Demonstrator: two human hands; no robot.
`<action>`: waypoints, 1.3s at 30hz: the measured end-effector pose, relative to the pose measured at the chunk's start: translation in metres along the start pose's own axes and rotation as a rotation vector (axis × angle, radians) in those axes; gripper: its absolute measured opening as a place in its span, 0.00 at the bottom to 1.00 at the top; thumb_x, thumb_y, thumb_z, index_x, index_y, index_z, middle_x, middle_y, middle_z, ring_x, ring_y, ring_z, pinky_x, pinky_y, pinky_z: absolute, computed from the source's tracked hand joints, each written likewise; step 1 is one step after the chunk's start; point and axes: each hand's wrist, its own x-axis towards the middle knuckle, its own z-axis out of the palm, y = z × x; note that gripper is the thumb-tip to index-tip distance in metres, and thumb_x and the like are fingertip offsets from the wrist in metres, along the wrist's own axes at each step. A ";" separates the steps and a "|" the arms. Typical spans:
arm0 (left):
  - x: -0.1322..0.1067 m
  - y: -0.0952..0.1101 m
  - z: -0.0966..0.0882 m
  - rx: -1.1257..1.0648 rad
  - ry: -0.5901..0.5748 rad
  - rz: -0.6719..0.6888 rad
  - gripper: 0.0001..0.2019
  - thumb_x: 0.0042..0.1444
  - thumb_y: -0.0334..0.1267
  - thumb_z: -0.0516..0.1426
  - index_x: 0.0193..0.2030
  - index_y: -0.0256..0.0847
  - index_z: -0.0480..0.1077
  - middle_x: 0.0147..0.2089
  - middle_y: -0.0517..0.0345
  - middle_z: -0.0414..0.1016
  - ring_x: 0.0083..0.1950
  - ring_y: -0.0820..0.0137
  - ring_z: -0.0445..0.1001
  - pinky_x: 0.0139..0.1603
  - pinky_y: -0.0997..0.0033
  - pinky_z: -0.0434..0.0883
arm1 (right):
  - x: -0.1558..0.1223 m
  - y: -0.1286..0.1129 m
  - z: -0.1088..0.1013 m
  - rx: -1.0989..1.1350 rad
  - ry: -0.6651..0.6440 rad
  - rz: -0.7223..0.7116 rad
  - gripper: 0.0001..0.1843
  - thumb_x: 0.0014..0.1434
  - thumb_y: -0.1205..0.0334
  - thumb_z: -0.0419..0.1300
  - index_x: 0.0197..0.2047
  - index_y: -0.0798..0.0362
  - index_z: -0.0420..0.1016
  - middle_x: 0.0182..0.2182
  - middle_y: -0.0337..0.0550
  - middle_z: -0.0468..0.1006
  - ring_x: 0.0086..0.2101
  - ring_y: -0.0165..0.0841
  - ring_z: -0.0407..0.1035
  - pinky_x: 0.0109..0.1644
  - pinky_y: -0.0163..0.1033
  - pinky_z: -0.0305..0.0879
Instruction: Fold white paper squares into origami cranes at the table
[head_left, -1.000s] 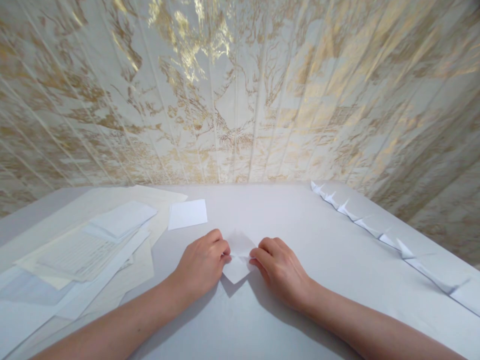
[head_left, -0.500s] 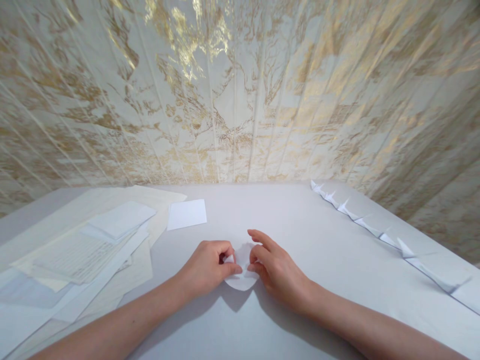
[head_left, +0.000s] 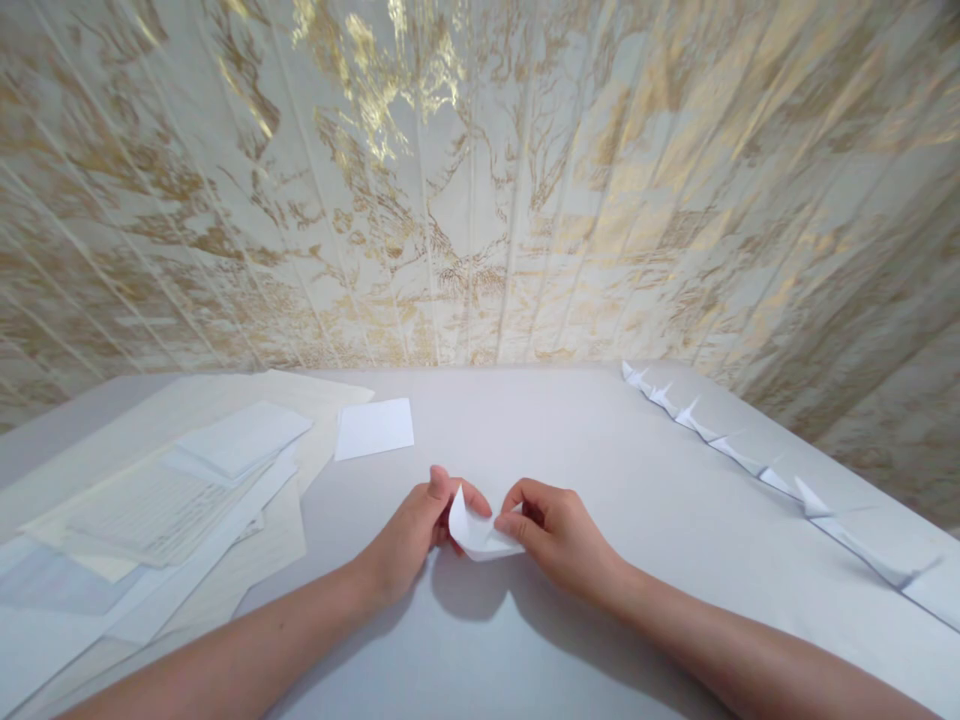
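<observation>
- The left hand [head_left: 409, 535] is pinching the left flap of a small folded paper [head_left: 474, 538], with thumb and fingertips closed together on the upturned edge.
- The right hand [head_left: 559, 530] is gripping the paper's right side, with thumb and forefinger clamped on it and the other fingers curling under.
- The small folded paper is hanging between the two hands, nearer the person than the white square sheet [head_left: 373, 428] and somewhat to that sheet's right. It is curving up at its left end and casting a shadow on the table [head_left: 540, 430] beneath it; whether its underside is touching the table cannot be told.
- The white square sheet is lying flat on the grey table, well apart from both hands.
- A pile of sheets [head_left: 172, 490], white and cream, is spreading out just to the left of the white square sheet, with one corner of it reaching close to the square.
- A row of folded paper figures [head_left: 739, 458] is running in a line far to the right of the white square sheet, from the table's back edge toward the person.
- A wall [head_left: 480, 180] patterned in gold and cream is rising behind the white square sheet.
</observation>
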 end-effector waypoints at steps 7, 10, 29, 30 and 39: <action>0.003 -0.004 0.000 -0.226 -0.055 0.091 0.37 0.30 0.46 0.68 0.47 0.46 0.56 0.39 0.58 0.69 0.35 0.70 0.70 0.36 0.71 0.66 | 0.011 0.016 -0.002 0.182 0.115 0.080 0.06 0.49 0.62 0.55 0.24 0.55 0.65 0.16 0.32 0.61 0.19 0.25 0.54 0.22 0.30 0.48; 0.002 -0.006 0.002 -0.149 -0.002 0.100 0.20 0.40 0.38 0.64 0.36 0.41 0.59 0.34 0.62 0.69 0.35 0.73 0.70 0.35 0.74 0.65 | 0.009 0.012 -0.003 0.135 0.152 0.031 0.07 0.49 0.62 0.55 0.24 0.56 0.66 0.16 0.33 0.62 0.19 0.25 0.55 0.22 0.30 0.49; -0.003 -0.004 0.012 0.089 0.029 0.112 0.13 0.38 0.29 0.62 0.32 0.39 0.63 0.31 0.61 0.70 0.35 0.70 0.69 0.36 0.72 0.67 | -0.003 0.007 0.000 -0.061 0.168 -0.305 0.12 0.59 0.58 0.49 0.29 0.55 0.66 0.22 0.39 0.71 0.23 0.28 0.63 0.28 0.32 0.59; -0.003 -0.005 0.013 0.125 0.045 0.133 0.14 0.37 0.29 0.62 0.32 0.39 0.63 0.31 0.61 0.70 0.35 0.70 0.69 0.37 0.72 0.67 | -0.003 0.007 0.001 -0.060 0.170 -0.304 0.11 0.59 0.58 0.49 0.29 0.55 0.65 0.22 0.38 0.70 0.23 0.28 0.63 0.27 0.32 0.58; -0.004 -0.004 0.013 0.289 0.204 0.225 0.06 0.43 0.34 0.60 0.27 0.38 0.65 0.25 0.64 0.66 0.30 0.73 0.64 0.32 0.75 0.63 | -0.007 0.005 0.007 -0.058 0.098 -0.425 0.07 0.53 0.73 0.45 0.31 0.53 0.60 0.24 0.38 0.70 0.26 0.27 0.63 0.29 0.31 0.59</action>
